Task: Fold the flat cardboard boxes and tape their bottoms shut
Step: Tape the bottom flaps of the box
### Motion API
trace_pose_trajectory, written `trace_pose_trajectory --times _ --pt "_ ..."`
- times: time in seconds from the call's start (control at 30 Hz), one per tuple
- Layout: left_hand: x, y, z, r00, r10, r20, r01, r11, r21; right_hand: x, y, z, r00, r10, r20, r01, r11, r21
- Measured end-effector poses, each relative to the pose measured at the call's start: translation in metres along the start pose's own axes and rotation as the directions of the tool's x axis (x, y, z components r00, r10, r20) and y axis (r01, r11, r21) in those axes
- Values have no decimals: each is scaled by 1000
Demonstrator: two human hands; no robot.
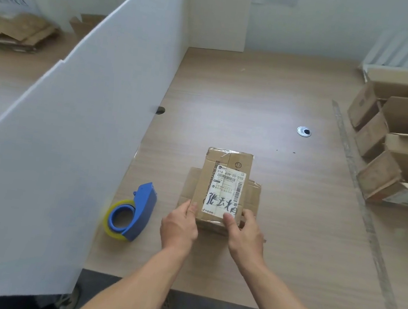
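On my feed I see the cardboard box (221, 191) lying in the middle of the table (271, 98), label up, its long axis running straight away toward the far wall. The left hand (179, 225) and right hand (247, 232) grip its near end, thumbs on top. The tape dispenser (134, 212) sits left of the box, apart

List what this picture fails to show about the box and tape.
Head view:
Near end of cardboard box: covered by left hand and right hand.
Fine print on shipping label: too small.
Free tape end on tape dispenser: too blurred.
Boxes at right: cut off by frame edge.
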State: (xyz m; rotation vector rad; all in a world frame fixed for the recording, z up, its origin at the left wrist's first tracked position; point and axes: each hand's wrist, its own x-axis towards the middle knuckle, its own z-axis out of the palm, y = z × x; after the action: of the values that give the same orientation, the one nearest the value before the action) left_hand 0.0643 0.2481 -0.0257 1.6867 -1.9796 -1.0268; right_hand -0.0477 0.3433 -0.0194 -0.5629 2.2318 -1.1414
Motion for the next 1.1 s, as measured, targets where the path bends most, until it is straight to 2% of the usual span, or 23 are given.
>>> trace_pose_trajectory --times 0.1,0.23,0.3,0.43,0.5,0.6,0.63,0.73,0.8,0.83,0.9,0.97,1.1 --pt "1 0 -3 1000 -18 3 18 997 -77 3 4 -7 1000 -14 28 14 1000 28" --pt "-2 -18 -11 983 -132 128 169 923 -346 4 12 -15 991 69 115 -76 995 59" --pt "-8 -24 -10 978 -125 165 182 896 -405 2 12 -15 986 90 141 -98 994 54" --pt "-21 -15 3 988 -40 150 86 947 -309 -3 0 -9 993 62 98 -61 998 -14" --pt "-15 -13 0 994 -30 107 57 964 -261 -7 -1 -7 988 68 136 -73 997 33" --pt "-1 -13 -16 997 -23 79 43 963 -266 -5 1 -16 966 143 214 -176 974 145" --pt "2 -12 -23 997 -21 81 41 965 -258 0 4 -21 977 132 168 -154 980 125" --pt "14 -14 -37 995 23 95 -2 977 -214 24 5 -47 987 77 -145 -67 995 69" --pt "21 -12 -45 989 67 132 -44 985 -168 37 -1 -68 970 36 -240 -15 996 86" --pt "23 -9 -50 983 98 157 -77 988 -135 43 -4 -76 979 12 -205 10 994 105" --pt "25 0 -56 966 161 203 -151 986 -63 52 -10 -84 999 -23 -26 27 989 145" --pt "28 8 -57 958 194 210 -198 980 -5 55 -11 -83 995 -52 82 46 997 67" --pt "22 7 -41 989 134 68 -133 991 -23 51 3 -72 997 -83 -4 82 982 -170"
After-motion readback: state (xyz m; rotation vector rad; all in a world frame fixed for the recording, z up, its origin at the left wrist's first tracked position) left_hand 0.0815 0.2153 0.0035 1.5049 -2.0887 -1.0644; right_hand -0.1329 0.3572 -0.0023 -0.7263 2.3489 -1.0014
